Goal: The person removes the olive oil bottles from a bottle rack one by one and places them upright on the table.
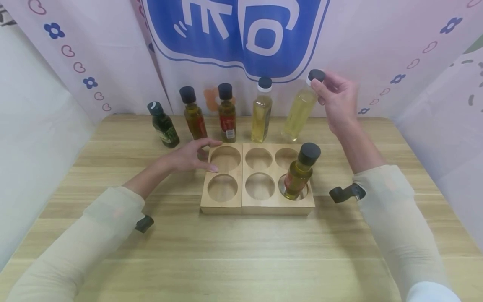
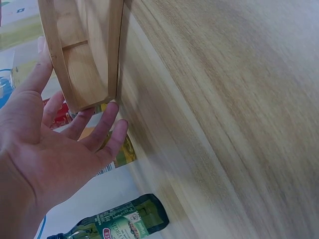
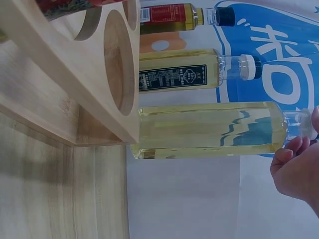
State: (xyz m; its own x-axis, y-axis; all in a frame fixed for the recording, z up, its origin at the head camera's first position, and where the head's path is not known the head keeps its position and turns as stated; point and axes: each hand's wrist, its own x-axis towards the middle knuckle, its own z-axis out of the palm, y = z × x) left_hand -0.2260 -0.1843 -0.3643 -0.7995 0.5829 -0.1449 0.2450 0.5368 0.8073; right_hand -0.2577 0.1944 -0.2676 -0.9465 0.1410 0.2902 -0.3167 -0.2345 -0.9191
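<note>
Behind the rack, my right hand point(image 1: 341, 98) pinches the black-capped neck of a clear oil bottle point(image 1: 300, 110) holding pale yellow oil. This bottle leans, its base at the table behind the rack; whether it touches the table I cannot tell. My left hand point(image 1: 188, 156) spreads its thumb and fingers along the left end of a wooden rack point(image 1: 242, 184) with round holes, its fingertips touching the wood in the left wrist view. An oil bottle with a red label point(image 1: 297, 178) stands tilted in the rack's front right hole; the other holes hold nothing.
Along the back stand a dark green bottle point(image 1: 164, 128), two red-labelled oil bottles point(image 1: 194, 117) point(image 1: 227, 117) and a yellow oil bottle with a dark label point(image 1: 261, 115). A printed curtain point(image 1: 113, 50) hangs close behind them. The wooden table point(image 1: 226, 256) extends in front of the rack.
</note>
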